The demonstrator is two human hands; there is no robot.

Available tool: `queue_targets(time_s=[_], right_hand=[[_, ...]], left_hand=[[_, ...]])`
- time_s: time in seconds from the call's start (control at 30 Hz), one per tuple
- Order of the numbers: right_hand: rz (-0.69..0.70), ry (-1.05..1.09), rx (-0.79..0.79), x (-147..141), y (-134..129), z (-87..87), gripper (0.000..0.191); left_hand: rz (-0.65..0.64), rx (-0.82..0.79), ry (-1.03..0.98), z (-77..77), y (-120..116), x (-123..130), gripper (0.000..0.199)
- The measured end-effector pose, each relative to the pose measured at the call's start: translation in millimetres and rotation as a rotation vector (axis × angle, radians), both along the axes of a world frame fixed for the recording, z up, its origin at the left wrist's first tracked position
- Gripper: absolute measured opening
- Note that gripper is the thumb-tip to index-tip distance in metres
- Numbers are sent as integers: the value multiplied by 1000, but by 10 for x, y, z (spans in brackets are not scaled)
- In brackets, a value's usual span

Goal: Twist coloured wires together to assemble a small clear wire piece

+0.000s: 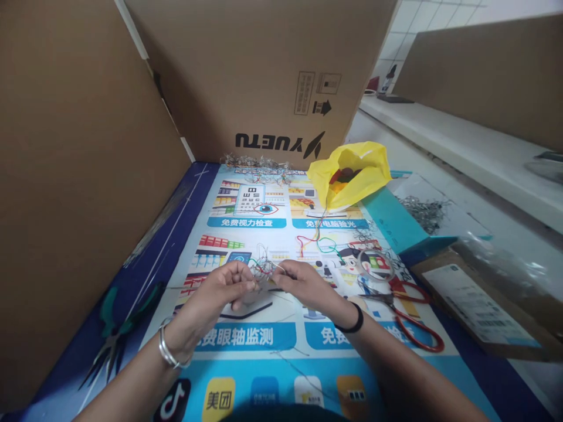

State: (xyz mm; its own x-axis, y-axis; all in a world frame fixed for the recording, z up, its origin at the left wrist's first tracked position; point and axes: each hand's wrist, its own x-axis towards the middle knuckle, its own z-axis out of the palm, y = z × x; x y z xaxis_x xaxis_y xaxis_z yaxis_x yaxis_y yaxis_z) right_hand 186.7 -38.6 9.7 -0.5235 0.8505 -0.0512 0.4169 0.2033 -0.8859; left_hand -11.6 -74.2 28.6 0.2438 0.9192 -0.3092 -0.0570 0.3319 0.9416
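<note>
Over the printed sheet, my left hand and my right hand face each other, fingertips pinched. Between them sits a small tangle of thin wire, silvery with bits of red and green. My right hand grips a pale thin strand at the tangle's right side. Thumb and forefinger of my left hand press together on the wire at its left; the exact strand is too fine to make out. Behind my right hand, red, green and yellow threads trail from a yellow bag.
Green-handled pliers lie left, red-handled scissors right, by a clear ring. Wire scraps line the back beneath a cardboard wall. A teal box, a wire heap and a labelled package are at right.
</note>
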Motion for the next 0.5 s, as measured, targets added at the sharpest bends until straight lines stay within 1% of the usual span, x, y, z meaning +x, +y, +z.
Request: queue_targets(time_s=[0.1, 0.2, 0.27, 0.3, 0.37, 0.43, 0.5], right_hand=[[34, -4, 19, 21, 27, -8, 22], [76, -52, 51, 125, 119, 15, 30], [22, -121, 124, 255, 214, 62, 31], [-31, -174, 176, 336, 265, 93, 29], [-130, -351, 290, 508, 360, 158, 24], [-181, -577, 390, 671, 431, 211, 27], [-223, -773, 443, 798, 474, 240, 27]], left_hand=[[1, 19, 45, -17, -6, -16, 18], [85, 72, 73, -41, -7, -26, 17], [153, 103, 93, -53, 1, -32, 17], [171, 109, 107, -58, 7, -36, 17], [242, 138, 124, -62, 23, -45, 18], [308, 165, 120, -64, 43, -53, 19], [367, 188, 110, -63, 72, -54, 21]])
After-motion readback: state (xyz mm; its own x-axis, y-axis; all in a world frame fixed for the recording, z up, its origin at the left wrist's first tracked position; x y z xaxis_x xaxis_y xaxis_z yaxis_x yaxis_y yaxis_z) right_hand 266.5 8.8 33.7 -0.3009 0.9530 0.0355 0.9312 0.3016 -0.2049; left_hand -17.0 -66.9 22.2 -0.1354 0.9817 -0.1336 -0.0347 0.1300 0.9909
